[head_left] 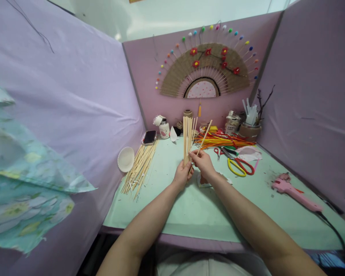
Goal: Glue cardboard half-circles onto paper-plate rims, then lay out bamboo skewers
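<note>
My left hand (184, 173) is wrapped round the lower part of a bundle of thin wooden sticks (187, 134), which stands nearly upright above the table. Close against it, my right hand (201, 161) pinches a single stick (206, 134) that leans away to the right of the bundle. The lower ends of the sticks are hidden by my fingers. More loose sticks (140, 165) lie in a pile to the left. Under my right wrist is a small brown and white piece (203, 181), partly covered.
Yellow-and-red-handled scissors (240, 167), small red scissors (218, 152) and orange strips (227, 142) lie right of my hands. A pink glue gun (296, 193) with a cord is farther right. A phone (149, 137), a white dish (126, 159) and jars (164, 129) stand left. A decorated fan (204, 69) hangs behind.
</note>
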The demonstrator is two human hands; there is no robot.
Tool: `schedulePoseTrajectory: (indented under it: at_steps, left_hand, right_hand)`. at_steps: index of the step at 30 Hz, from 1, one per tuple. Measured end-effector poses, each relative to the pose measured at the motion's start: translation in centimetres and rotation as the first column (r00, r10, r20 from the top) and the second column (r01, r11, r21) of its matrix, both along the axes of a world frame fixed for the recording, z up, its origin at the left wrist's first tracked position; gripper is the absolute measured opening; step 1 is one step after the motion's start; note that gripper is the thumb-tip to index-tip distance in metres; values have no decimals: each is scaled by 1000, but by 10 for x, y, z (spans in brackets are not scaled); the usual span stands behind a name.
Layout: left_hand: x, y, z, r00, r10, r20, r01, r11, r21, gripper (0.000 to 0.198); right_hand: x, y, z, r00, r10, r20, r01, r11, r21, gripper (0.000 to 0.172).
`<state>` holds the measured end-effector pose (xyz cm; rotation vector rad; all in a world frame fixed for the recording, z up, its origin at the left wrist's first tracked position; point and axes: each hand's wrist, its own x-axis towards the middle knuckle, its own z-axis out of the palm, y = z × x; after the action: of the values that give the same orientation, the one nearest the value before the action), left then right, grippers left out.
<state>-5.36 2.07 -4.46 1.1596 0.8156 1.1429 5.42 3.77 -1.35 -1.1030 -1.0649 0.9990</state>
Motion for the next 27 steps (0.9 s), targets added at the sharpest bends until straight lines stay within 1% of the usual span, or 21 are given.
schedulePoseTrajectory:
  at_steps: [7, 13, 18, 24, 27]
  left_hand:
    - [0, 0, 0, 1000, -1, -9, 1, 1000, -7, 50]
    - [1, 1, -2, 1000, 16, 12, -15, 1000, -23, 48]
    - [1, 2, -1, 999, 39, 22, -38, 999, -37, 50]
    - [2, 0, 1, 999, 25, 43, -22, 998, -57, 51]
    - [2, -2, 2, 999, 6, 48, -3, 997, -71, 50]
  right_hand:
    - [0, 2, -2, 997, -61, 57, 59, 997, 41, 33]
    - [-1, -1, 2, 993, -70, 93, 62, 995, 83, 24]
    - [0, 0, 1, 988, -102, 120, 86, 988, 131, 20]
    - [1, 2, -2, 987, -119, 111, 110, 990, 84, 13]
    - [1, 3, -3, 989, -113, 98, 109, 993, 50, 16]
